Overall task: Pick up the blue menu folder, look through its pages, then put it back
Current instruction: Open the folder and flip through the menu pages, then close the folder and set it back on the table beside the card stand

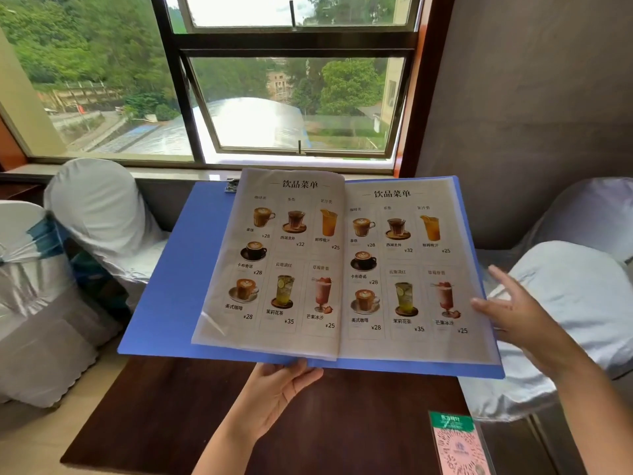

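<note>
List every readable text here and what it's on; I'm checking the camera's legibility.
Left page: "饮品菜单"
Right page: "饮品菜单"
Left page prices: "¥28", "¥32", "¥25", "¥28", "¥28", "¥35", "¥25"
Right page prices: the same seven figures
Both pages, drink names: "西湖龙井", "卡布奇诺", "美式咖啡", "茉莉花茶"; the others and the small category headings are too blurred
Card on the table: green header and printing below too blurred to read

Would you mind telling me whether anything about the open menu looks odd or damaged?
Nothing looks damaged. The one oddity: both facing pages of the blue menu folder show the same drinks list. The left-hand page bows upward slightly.
</note>
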Demonstrator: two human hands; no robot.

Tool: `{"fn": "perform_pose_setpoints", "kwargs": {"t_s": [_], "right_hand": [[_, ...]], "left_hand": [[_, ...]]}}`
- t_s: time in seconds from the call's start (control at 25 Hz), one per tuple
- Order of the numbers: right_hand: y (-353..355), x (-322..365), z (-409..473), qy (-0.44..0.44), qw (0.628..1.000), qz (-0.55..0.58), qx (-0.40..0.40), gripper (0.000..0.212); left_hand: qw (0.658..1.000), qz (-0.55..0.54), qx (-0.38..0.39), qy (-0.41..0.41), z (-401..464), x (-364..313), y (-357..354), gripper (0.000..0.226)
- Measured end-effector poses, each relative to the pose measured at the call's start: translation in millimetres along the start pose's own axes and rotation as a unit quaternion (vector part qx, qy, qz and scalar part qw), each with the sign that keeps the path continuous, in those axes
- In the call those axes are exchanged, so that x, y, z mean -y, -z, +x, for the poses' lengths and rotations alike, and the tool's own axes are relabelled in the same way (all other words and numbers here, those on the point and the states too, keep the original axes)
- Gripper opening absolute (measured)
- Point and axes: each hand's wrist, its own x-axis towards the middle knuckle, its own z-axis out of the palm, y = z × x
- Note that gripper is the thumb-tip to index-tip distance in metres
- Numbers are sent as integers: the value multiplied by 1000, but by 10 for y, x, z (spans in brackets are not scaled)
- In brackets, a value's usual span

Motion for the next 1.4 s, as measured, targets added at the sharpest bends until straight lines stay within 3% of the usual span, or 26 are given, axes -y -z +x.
{"fn": "perform_pose_setpoints", "kwargs": {"t_s": [0.28,0.44,0.52,0.64,0.72,0.76,0.84,0.88,0.96,1.16,1.4], "right_hand": [[59,-154,-13,30,996,63,53,46],[46,-222,12,49,992,97,59,47],[12,-264,21,50,989,127,64,46],[-72,-359,42,48,981,170,74,45],[-114,-425,57,45,978,189,79,46],[-127,-447,58,46,977,193,82,46],[-135,-474,59,48,975,198,87,47],[-141,-476,63,48,974,201,90,48],[-171,-451,61,52,971,209,99,47],[-228,-313,5,78,968,213,104,30],[-118,-259,18,78,970,201,109,39]], "left_hand": [[998,55,-4,8,46,-44,57,49],[988,153,-12,-8,30,-65,39,40],[962,269,-13,-36,20,-123,-13,37],[898,437,-23,-41,16,-202,-65,28],[872,488,0,-27,-1,-266,-73,31],[879,475,32,-28,-5,-308,-67,38],[924,363,115,-29,-4,-397,-1,58],[954,274,119,-11,7,-441,6,63],[981,183,71,5,65,-471,-12,50],[972,232,42,2,192,-388,-59,35],[981,194,23,19,270,-184,-20,34]]}}
